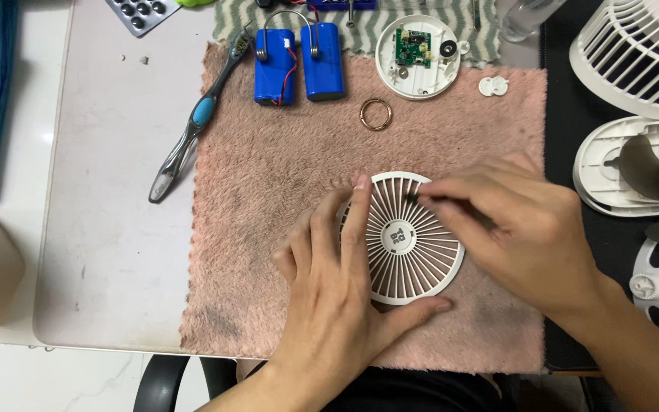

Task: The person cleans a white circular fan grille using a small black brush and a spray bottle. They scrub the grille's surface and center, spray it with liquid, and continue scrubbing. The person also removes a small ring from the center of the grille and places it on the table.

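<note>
One white grille (409,248) lies on the pink towel (268,229), with two blue batteries (299,65) and one ring (375,114) beyond. Left hand (337,297) clasps the grille's left rim; right hand (520,229), above its right side, pinches a thin dark tool (451,204) against it.

Hands: two, left (329,305) and right (520,229), bare; no rings, watch or gloves. Forearms bare, no sleeves showing. Fingernails short, unpainted.
</note>
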